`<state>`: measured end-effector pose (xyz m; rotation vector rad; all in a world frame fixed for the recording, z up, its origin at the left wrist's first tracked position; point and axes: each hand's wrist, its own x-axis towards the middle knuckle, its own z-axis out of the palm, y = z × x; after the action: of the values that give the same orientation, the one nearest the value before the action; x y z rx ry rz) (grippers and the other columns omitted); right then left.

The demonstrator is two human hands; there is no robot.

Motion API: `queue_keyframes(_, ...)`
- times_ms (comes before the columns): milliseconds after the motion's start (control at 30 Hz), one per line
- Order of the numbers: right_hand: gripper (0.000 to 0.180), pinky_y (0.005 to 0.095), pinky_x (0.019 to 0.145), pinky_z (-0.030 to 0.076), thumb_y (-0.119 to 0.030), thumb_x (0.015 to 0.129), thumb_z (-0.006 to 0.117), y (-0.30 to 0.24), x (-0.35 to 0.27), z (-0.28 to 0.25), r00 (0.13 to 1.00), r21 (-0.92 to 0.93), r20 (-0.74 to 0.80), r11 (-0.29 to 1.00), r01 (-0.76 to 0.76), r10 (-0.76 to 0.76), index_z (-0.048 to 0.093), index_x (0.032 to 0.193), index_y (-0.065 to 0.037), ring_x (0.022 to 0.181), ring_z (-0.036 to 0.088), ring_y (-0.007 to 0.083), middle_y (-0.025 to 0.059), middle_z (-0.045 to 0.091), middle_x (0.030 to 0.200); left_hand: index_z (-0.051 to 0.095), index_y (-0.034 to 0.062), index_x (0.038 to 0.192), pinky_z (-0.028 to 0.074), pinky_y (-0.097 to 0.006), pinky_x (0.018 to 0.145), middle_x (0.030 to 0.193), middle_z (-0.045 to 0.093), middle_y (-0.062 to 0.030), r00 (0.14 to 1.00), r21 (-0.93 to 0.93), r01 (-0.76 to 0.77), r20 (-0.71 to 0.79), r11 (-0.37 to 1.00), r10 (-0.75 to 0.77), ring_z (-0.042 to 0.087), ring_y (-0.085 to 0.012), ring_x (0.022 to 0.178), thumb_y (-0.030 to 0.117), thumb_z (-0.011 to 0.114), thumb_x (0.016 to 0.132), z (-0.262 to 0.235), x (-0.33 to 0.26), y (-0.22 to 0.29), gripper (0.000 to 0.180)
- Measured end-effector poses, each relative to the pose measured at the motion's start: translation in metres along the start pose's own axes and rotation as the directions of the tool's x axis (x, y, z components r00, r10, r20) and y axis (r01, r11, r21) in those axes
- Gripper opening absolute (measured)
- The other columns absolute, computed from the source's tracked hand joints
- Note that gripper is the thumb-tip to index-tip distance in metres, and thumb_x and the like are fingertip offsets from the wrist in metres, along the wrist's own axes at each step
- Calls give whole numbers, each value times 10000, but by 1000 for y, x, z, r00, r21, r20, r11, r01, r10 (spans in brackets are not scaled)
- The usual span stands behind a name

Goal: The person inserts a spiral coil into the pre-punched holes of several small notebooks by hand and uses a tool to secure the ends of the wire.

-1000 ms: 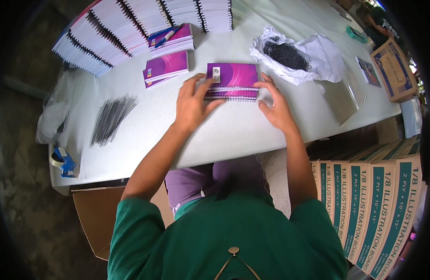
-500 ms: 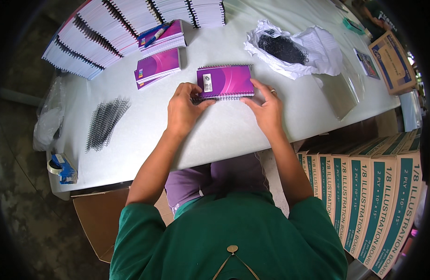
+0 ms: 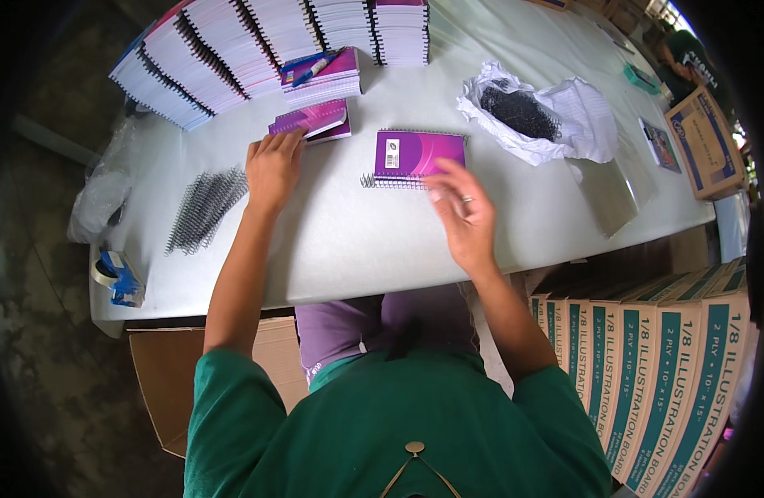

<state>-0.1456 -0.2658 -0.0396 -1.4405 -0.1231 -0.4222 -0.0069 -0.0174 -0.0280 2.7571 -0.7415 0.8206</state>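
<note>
White surface (image 3: pixel 357 241), cardboard boxes (image 3: pixel 647 349) at right, bare floor at left. Purple spiral notebook (image 3: pixel 419 155) lies flat at centre, coil on near edge. Right hand (image 3: pixel 463 214) open, just near of it, not gripping. Left hand (image 3: pixel 274 166) open, fingertips on small purple stack (image 3: pixel 311 120) further left. Black coils (image 3: pixel 203 207) near left.

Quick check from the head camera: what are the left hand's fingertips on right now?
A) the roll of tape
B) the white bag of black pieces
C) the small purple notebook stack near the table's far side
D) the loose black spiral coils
C: the left hand reaches forward with its fingertips on the small purple notebook stack, while the black spiral coils lie apart to its left and the right hand hovers by the spiral-bound purple notebook.
</note>
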Motion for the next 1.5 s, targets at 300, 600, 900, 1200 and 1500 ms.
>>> queue_keyframes(300,286,275,887,451,-104,880,574,6,30,52,816,286,506,838,-464,279,572,1160,-47,978,564,124,34,616,1062,611,74,1059,391,-393,787,999,622,-97,999,-63,13,30,998,-11,550,-286,959,237,691,758,-89,-64,2,352)
queue_keyframes(600,221,251,885,432,-74,851,609,28,26,57,823,59,564,990,-129,73,612,1068,-29,977,552,103,43,626,1037,655,58,969,479,-385,693,874,633,-111,909,164,415,-22,895,-417,605,-294,797,286,609,845,-68,-88,-81,264)
queue_keyframes(900,322,247,882,437,-80,858,609,33,25,57,844,15,523,989,-147,117,588,1177,-35,977,560,99,62,634,1102,540,19,973,397,-248,670,759,486,-35,735,-624,677,597,389,-322,445,-112,687,266,451,957,-96,-79,8,263)
queue_keyframes(1200,296,232,850,453,-56,864,600,33,20,58,851,-6,519,996,-89,79,601,1160,-40,939,572,88,59,648,1077,534,27,765,335,-229,504,584,438,7,676,-576,737,637,355,-370,382,-74,526,414,441,956,-76,-73,0,441)
queue_keyframes(1500,291,227,805,478,-5,842,606,30,19,60,879,-31,476,999,-22,34,611,1132,-34,894,599,93,63,660,1038,581,40,872,247,-195,444,537,334,61,656,-621,753,732,217,-182,280,-49,458,439,440,948,-89,-55,-19,430)
